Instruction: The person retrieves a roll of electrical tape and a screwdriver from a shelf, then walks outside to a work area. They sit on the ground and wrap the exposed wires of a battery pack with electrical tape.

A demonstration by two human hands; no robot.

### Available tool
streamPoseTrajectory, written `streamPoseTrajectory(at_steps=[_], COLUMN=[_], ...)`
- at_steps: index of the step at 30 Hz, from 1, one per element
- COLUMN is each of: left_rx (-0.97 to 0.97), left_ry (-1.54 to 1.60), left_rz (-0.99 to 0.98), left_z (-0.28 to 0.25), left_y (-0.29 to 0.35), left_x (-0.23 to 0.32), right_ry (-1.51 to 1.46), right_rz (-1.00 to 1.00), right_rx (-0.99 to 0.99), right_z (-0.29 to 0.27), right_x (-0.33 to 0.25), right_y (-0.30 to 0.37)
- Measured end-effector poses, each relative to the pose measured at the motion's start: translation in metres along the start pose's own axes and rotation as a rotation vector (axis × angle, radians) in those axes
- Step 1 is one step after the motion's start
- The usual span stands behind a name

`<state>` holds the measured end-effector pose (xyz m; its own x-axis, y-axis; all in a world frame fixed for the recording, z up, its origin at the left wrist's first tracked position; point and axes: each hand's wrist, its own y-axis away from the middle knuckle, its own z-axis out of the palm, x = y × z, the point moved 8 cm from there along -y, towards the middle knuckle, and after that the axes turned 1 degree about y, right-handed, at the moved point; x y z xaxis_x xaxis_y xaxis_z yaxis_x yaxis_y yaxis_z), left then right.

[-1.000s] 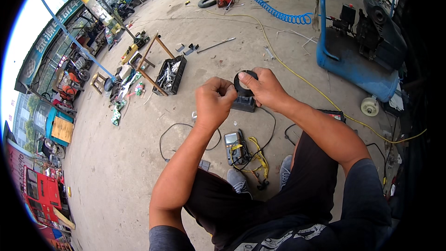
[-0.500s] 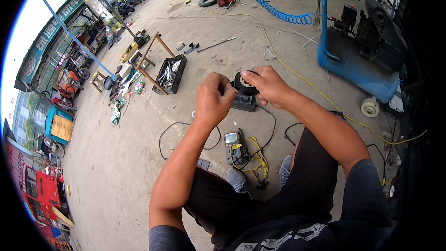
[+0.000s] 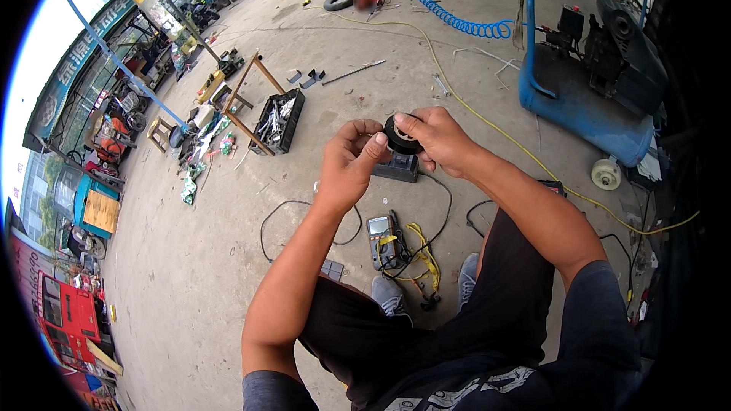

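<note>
My right hand (image 3: 440, 139) grips a roll of black electrical tape (image 3: 401, 146), its thumb pressed over the light-coloured core. At the roll's left edge is my left hand (image 3: 352, 158), with thumb and fingers apart and their tips close to the tape. Whether those tips touch it I cannot tell. Below and behind the roll, a dark box-shaped device (image 3: 397, 169) rests on the ground, partly hidden by my hands. Closer to my feet lies a multimeter (image 3: 382, 242), beside a tangle of yellow and black leads (image 3: 421, 257).
A black crate of metal tools (image 3: 279, 123) stands left of my hands, by a wooden frame (image 3: 245, 95). To the right is a blue air compressor (image 3: 586, 106) with a coiled blue hose (image 3: 457, 24). A yellow cable (image 3: 495, 129) crosses the concrete floor.
My left hand's fingers have opened from a closed pinch at the roll's edge, and the thumb has come away from them. The right hand keeps its hold on the tape.
</note>
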<state>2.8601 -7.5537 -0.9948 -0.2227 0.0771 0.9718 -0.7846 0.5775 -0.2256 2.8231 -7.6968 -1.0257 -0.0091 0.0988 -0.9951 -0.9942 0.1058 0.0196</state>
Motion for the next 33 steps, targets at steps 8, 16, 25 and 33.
streamPoseTrajectory(at_steps=[8,16,25,33], left_rx=[0.064,0.074,0.024,0.086], left_ry=[-0.063,-0.242,-0.353,-0.363], left_rz=[0.009,-0.095,-0.034,-0.018], left_z=[-0.004,-0.005,-0.012,-0.038], left_y=[-0.003,-0.001,-0.006,-0.011], left_x=[-0.01,-0.015,-0.015,-0.01], right_ry=[0.006,0.233,0.309,0.145], right_rz=[0.031,-0.246,-0.091,-0.058], right_rx=[-0.054,-0.11,-0.338,-0.501], right_z=[0.004,0.014,0.015,0.013], right_x=[0.005,-0.002,0.002,-0.005], right_y=[0.0,0.006,0.003,0.011])
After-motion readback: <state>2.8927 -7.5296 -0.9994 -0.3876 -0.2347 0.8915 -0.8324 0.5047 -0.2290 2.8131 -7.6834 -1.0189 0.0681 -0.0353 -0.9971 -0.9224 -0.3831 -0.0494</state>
